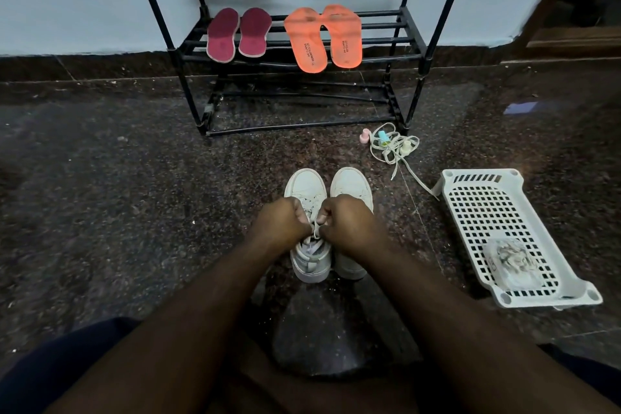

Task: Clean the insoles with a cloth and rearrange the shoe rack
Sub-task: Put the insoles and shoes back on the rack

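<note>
Both hands, left [280,227] and right [349,225], pinching lace [316,230] over left sneaker [309,259].

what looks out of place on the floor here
A loose tangle of shoelaces with small coloured bits lies on the floor by the shoe rack. A white basket lies tipped on its side to the right. Both hands pinch a white shoe's lace.
</note>
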Motion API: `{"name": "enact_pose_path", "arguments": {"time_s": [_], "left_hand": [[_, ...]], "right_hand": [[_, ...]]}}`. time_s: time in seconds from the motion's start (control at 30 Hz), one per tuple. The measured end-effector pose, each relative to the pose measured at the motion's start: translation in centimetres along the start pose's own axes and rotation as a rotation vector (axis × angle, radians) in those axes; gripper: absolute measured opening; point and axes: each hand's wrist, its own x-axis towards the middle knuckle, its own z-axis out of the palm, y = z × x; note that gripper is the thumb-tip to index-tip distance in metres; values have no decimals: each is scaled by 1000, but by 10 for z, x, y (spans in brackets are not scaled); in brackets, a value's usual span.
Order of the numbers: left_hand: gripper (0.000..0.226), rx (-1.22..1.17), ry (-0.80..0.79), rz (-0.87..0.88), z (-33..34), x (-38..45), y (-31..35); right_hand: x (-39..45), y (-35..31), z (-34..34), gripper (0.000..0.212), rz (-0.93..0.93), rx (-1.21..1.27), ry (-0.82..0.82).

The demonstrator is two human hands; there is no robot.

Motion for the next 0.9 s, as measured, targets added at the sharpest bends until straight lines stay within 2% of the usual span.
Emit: {"name": "enact_pose_path", "arguments": {"time_s": [0.13, 0.23, 0.4, 0.47, 0.53, 0.6, 0.7, 0.77, 0.9], "left_hand": [[27, -6, 22, 5, 8, -3, -1], [40, 29, 55, -16, 19, -2, -5], [38, 125, 94, -45, 31, -3, -5], [39, 139, 98, -60, 33, -1, -6], [42, 128, 78, -84, 33, 1, -6], [48, 86, 18, -113, 30, 6, -8], [55, -53, -154, -147, 15, 12, -15], [49, -206, -257, -190, 4, 13, -19], [34, -315, -339, -249, -9, 5, -23]], "right_hand": [[3, -2, 14, 29, -22, -186, 92], [5, -6, 25, 26, -51, -380, 153], [6, -6, 33, 20, -36, -459, 198], [7, -5, 28, 25, -9, -369, 138], [7, -3, 11, 29, 27, -137, 29], [7, 0, -7, 20, 3, -2, -4], [6, -3, -11, 10, -48, -127, -139], [6, -14, -3, 17, -25, -261, -222], [5, -36, 7, 30, -28, -565, -211]]}}
